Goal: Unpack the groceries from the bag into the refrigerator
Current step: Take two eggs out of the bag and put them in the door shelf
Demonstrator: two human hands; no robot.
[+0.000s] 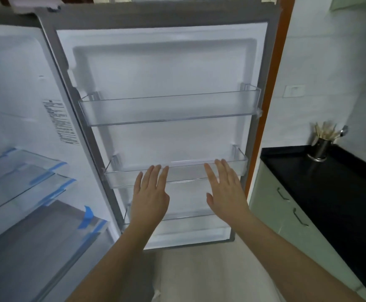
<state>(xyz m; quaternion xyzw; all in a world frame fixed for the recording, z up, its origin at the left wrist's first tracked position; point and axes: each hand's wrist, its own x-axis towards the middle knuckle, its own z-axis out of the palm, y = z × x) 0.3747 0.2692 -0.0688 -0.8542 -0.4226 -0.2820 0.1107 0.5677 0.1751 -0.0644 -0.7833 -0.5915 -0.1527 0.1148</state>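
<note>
The refrigerator door (162, 68) stands wide open in front of me, its white inner liner facing me. Three clear door bins hang on it: an upper bin (169, 110), a middle bin (184, 174) and a lower bin (186, 216). All look empty. My left hand (150, 197) and my right hand (226, 190) are held out flat with straight fingers, palms away, in front of the middle bin. Neither holds anything. No grocery bag or groceries are in view.
The fridge interior (14, 83) is on the left, with glass shelves (25, 171) edged in blue tape. A black countertop (330, 182) with a metal cup of chopsticks (321, 147) lies to the right, over green cabinets (286, 214). Pale floor shows below.
</note>
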